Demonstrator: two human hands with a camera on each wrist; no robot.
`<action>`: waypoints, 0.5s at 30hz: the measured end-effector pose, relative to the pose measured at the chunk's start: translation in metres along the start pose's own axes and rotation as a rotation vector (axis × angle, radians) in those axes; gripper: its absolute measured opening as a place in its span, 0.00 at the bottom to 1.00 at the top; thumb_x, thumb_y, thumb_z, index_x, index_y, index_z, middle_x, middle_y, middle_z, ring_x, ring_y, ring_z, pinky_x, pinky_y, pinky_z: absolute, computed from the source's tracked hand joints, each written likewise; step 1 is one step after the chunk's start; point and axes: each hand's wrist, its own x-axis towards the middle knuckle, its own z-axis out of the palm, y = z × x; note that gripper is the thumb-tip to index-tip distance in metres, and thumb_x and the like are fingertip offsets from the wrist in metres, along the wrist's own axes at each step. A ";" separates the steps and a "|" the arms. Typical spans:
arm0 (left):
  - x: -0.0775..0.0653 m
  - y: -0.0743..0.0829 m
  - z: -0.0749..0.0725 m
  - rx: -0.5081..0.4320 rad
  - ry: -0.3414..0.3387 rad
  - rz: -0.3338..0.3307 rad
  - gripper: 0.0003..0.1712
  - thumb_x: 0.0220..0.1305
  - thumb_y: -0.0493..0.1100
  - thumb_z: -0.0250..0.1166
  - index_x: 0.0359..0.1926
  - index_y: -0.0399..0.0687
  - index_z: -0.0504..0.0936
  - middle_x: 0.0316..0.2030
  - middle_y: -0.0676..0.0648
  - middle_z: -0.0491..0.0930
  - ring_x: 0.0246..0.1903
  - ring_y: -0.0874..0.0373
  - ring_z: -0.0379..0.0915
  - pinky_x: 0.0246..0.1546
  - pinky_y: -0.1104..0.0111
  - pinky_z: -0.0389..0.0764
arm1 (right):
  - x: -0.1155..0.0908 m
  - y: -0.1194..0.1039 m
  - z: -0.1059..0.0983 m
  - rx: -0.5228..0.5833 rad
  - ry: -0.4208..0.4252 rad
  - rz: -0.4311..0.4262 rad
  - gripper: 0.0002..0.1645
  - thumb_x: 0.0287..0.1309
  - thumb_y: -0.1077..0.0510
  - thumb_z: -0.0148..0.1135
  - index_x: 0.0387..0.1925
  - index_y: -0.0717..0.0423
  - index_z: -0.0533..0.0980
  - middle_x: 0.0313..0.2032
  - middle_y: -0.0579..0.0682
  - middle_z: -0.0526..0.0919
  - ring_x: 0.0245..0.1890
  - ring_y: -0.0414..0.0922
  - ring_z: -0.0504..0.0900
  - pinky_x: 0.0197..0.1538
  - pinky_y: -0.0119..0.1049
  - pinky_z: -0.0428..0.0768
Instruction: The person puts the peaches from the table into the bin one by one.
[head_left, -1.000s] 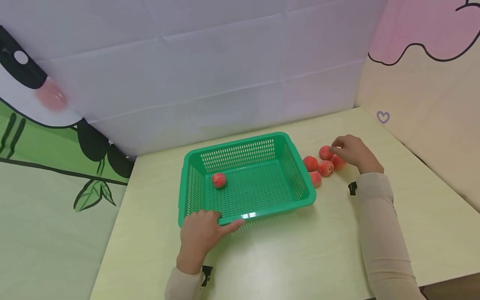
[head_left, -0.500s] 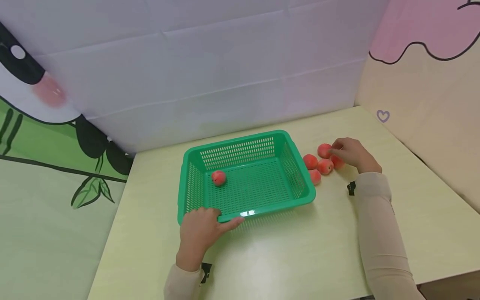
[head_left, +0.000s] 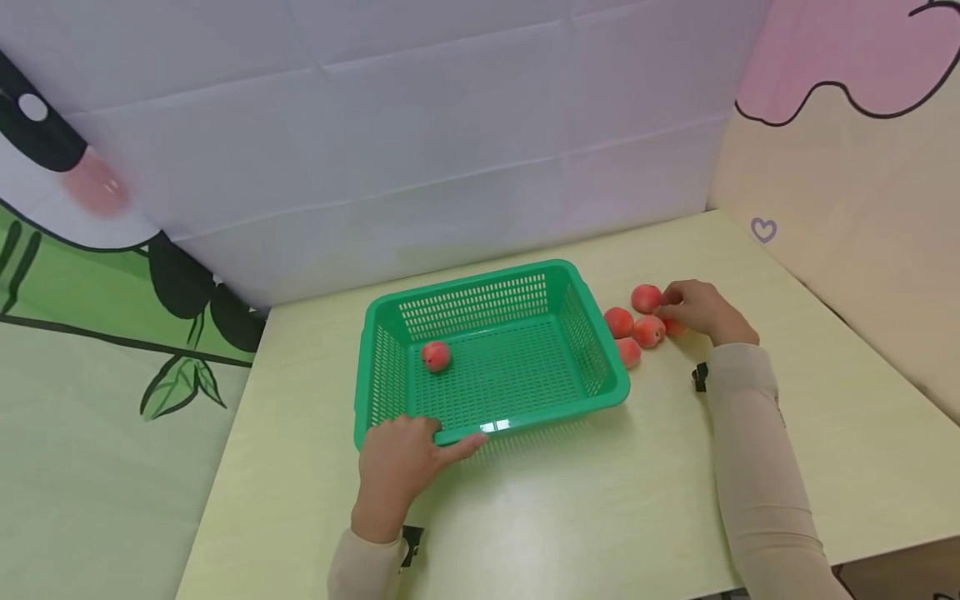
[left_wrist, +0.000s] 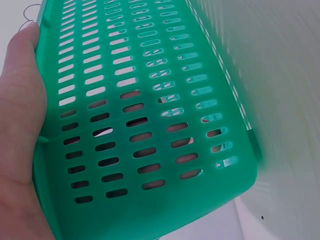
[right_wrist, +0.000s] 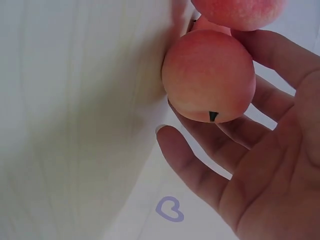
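My left hand (head_left: 397,462) grips the near rim of a green plastic basket (head_left: 495,429), fingers over the edge and thumb along its outside. The basket's slotted wall (left_wrist: 130,125) fills the left wrist view. One red peach (head_left: 436,357) lies inside, toward the left. To the right of the basket, my right hand (head_left: 701,308) curls its fingers round a peach (right_wrist: 210,75) close to the tabletop, mostly hidden under the hand in the head view. Another peach (head_left: 646,298) lies just beyond the fingertips.
Several more peaches sit between the basket and my right hand, among them one peach (head_left: 648,331) nearest that hand. A pale wooden table (head_left: 525,525) carries everything. White cloth (head_left: 450,150) hangs behind, and a cream panel (head_left: 847,250) borders the right side.
My right hand has shifted slightly left and down over the peach, covering more of it. The peach beyond its fingertips has moved slightly left and away. The left hand stays on the rim.
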 end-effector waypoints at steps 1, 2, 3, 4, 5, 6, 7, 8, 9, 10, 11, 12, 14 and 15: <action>0.000 0.000 0.000 0.000 0.000 -0.002 0.47 0.61 0.91 0.44 0.13 0.57 0.54 0.15 0.60 0.44 0.15 0.65 0.40 0.16 0.70 0.44 | 0.000 0.000 0.000 0.000 -0.001 -0.004 0.24 0.76 0.50 0.59 0.58 0.67 0.76 0.57 0.69 0.78 0.56 0.65 0.73 0.62 0.65 0.73; 0.000 0.000 0.000 -0.002 -0.001 -0.003 0.48 0.60 0.92 0.43 0.13 0.57 0.54 0.15 0.60 0.44 0.15 0.65 0.40 0.16 0.70 0.44 | 0.000 0.000 0.001 0.001 -0.002 -0.007 0.24 0.76 0.50 0.60 0.58 0.67 0.76 0.57 0.68 0.78 0.56 0.65 0.73 0.62 0.65 0.73; 0.000 0.000 0.000 -0.004 -0.003 -0.005 0.48 0.60 0.92 0.42 0.13 0.57 0.54 0.15 0.60 0.44 0.15 0.65 0.40 0.16 0.70 0.44 | 0.000 0.001 0.001 -0.002 -0.004 -0.010 0.24 0.76 0.51 0.60 0.58 0.68 0.76 0.57 0.69 0.78 0.56 0.65 0.73 0.62 0.65 0.73; 0.000 0.000 0.000 -0.004 -0.005 -0.007 0.48 0.60 0.92 0.42 0.13 0.57 0.54 0.15 0.60 0.44 0.15 0.64 0.40 0.16 0.70 0.44 | 0.000 0.001 0.001 -0.004 -0.008 -0.008 0.24 0.76 0.51 0.60 0.58 0.68 0.75 0.57 0.69 0.78 0.56 0.65 0.73 0.62 0.66 0.73; 0.000 0.000 0.000 -0.005 -0.008 -0.009 0.47 0.60 0.92 0.45 0.13 0.57 0.54 0.15 0.60 0.44 0.15 0.64 0.41 0.16 0.70 0.44 | 0.000 0.001 0.001 -0.005 -0.011 -0.001 0.24 0.76 0.51 0.60 0.59 0.67 0.75 0.57 0.68 0.78 0.57 0.65 0.73 0.62 0.66 0.73; 0.000 0.000 0.000 -0.002 -0.011 -0.010 0.47 0.60 0.91 0.47 0.12 0.57 0.54 0.15 0.60 0.44 0.16 0.64 0.40 0.16 0.70 0.44 | 0.000 0.001 0.001 -0.003 -0.015 0.008 0.25 0.75 0.50 0.60 0.60 0.67 0.75 0.58 0.68 0.78 0.57 0.65 0.73 0.62 0.66 0.73; 0.000 0.000 0.000 -0.001 -0.013 -0.011 0.47 0.60 0.90 0.50 0.12 0.57 0.54 0.15 0.60 0.44 0.16 0.64 0.40 0.17 0.70 0.44 | 0.000 0.001 0.001 -0.002 -0.019 0.016 0.25 0.75 0.50 0.61 0.60 0.67 0.75 0.58 0.68 0.78 0.57 0.65 0.73 0.62 0.66 0.73; 0.000 0.000 0.000 0.001 -0.015 -0.011 0.47 0.59 0.89 0.53 0.12 0.57 0.54 0.15 0.60 0.44 0.16 0.64 0.40 0.17 0.70 0.44 | 0.000 0.001 0.001 -0.002 -0.023 0.023 0.26 0.74 0.51 0.62 0.60 0.67 0.74 0.58 0.69 0.77 0.57 0.65 0.73 0.62 0.66 0.73; 0.000 0.000 0.000 0.004 -0.017 -0.013 0.46 0.59 0.88 0.55 0.13 0.57 0.54 0.15 0.60 0.44 0.16 0.64 0.40 0.17 0.70 0.44 | 0.001 0.002 0.000 -0.003 -0.025 0.027 0.26 0.73 0.51 0.62 0.61 0.68 0.74 0.58 0.69 0.77 0.56 0.65 0.73 0.62 0.66 0.74; 0.000 0.000 0.000 0.007 -0.018 -0.014 0.46 0.59 0.87 0.57 0.13 0.57 0.54 0.15 0.60 0.44 0.16 0.64 0.40 0.17 0.70 0.44 | 0.001 0.002 0.000 -0.004 -0.026 0.030 0.26 0.72 0.52 0.63 0.60 0.68 0.74 0.58 0.69 0.77 0.56 0.65 0.73 0.62 0.65 0.74; 0.000 0.000 0.000 0.009 -0.020 -0.015 0.46 0.58 0.86 0.60 0.13 0.57 0.54 0.15 0.60 0.44 0.16 0.64 0.40 0.17 0.70 0.44 | 0.001 0.003 0.000 -0.009 -0.025 0.027 0.26 0.71 0.52 0.64 0.60 0.68 0.74 0.58 0.69 0.77 0.55 0.64 0.73 0.61 0.65 0.74; 0.000 0.000 0.000 0.012 -0.022 -0.017 0.46 0.58 0.85 0.62 0.13 0.57 0.54 0.15 0.60 0.44 0.16 0.64 0.40 0.17 0.70 0.44 | 0.001 0.003 0.000 -0.012 -0.021 0.021 0.26 0.70 0.53 0.65 0.59 0.68 0.74 0.57 0.69 0.77 0.55 0.64 0.73 0.61 0.64 0.74; 0.000 0.000 0.000 0.013 -0.028 -0.022 0.45 0.57 0.84 0.64 0.13 0.57 0.55 0.15 0.60 0.44 0.16 0.64 0.41 0.17 0.70 0.44 | 0.001 0.004 0.000 -0.024 -0.009 -0.003 0.25 0.68 0.55 0.67 0.57 0.69 0.76 0.55 0.69 0.79 0.54 0.64 0.74 0.61 0.63 0.73; 0.000 0.000 0.000 0.012 -0.029 -0.025 0.45 0.57 0.83 0.65 0.12 0.57 0.55 0.15 0.60 0.44 0.15 0.64 0.41 0.17 0.69 0.44 | 0.002 0.005 0.000 -0.026 -0.003 -0.014 0.24 0.66 0.56 0.68 0.56 0.69 0.77 0.55 0.69 0.79 0.53 0.63 0.74 0.61 0.62 0.73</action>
